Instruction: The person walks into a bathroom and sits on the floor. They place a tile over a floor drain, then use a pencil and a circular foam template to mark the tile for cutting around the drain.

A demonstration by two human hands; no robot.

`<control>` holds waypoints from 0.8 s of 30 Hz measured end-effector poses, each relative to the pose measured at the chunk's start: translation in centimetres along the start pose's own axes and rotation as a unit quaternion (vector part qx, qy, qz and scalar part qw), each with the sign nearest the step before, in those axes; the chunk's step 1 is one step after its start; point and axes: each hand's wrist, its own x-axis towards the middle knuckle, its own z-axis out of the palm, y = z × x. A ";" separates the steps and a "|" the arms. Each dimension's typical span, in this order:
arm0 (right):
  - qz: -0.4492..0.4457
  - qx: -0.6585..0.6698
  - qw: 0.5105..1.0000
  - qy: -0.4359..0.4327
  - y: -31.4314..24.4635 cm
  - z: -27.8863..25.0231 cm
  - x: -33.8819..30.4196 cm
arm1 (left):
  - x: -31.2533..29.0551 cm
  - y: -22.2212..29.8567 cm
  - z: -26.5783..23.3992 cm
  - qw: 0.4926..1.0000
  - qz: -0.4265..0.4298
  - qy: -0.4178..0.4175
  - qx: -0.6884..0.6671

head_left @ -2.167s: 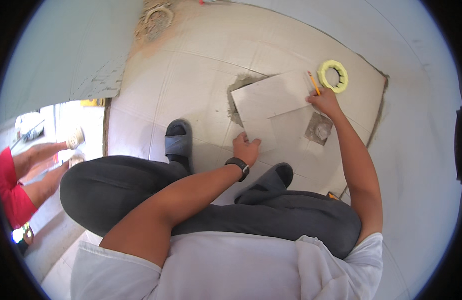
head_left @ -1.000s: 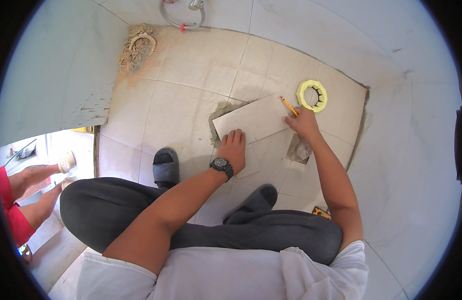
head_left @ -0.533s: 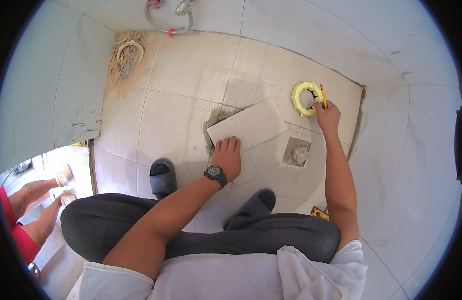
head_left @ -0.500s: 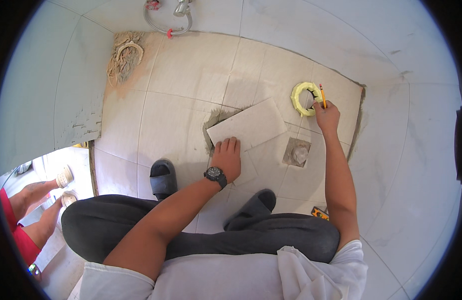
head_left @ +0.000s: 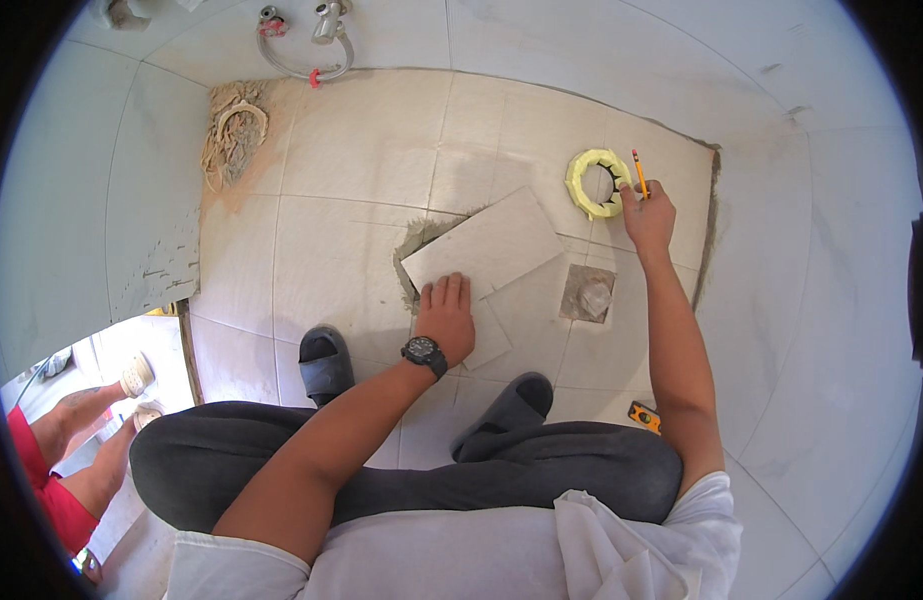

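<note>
My left hand (head_left: 446,320) lies with fingers stretched out on the near edge of a loose off-white rectangular tile (head_left: 493,245). This tile sits askew over a floor patch edged with grey mortar (head_left: 409,252). Beneath my wrist side, another flat tile piece (head_left: 489,335) shows partly. Farther right, my right hand (head_left: 649,215) is closed on a yellow pencil (head_left: 640,175), its red eraser end pointing up and away from me. Just left of those fingers is a round floor opening ringed with yellow wrapping (head_left: 577,185); I cannot tell whether they touch it.
Right of the tile is a square floor recess (head_left: 573,312) with a clear plastic-like lump. A yellow level (head_left: 644,417) lies by my right knee. A rough hole (head_left: 236,135) is at the far left corner, with a hose (head_left: 343,62) nearby. Another person's legs (head_left: 76,410) show at left.
The whole view has shifted slightly. My right hand, with the pencil, has moved a little to the right and away from the yellow ring. My left hand stays on the tile.
</note>
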 end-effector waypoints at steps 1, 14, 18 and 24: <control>-0.009 -0.004 1.000 0.023 0.5 0.3 0.3 | 0.0 0.1 0.0 1.000 -0.002 0.001 -0.002; 0.164 0.194 0.948 -0.192 0.2 1.2 2.6 | 0.6 0.1 -0.9 0.986 -0.066 0.036 -0.147; 0.083 0.266 0.942 -0.187 -1.6 0.2 2.0 | 1.1 -1.0 -0.6 0.970 -0.090 0.088 -0.208; 0.068 0.317 0.856 -0.402 -7.4 1.5 -4.2 | 2.8 -3.0 0.9 0.866 -0.186 0.122 -0.448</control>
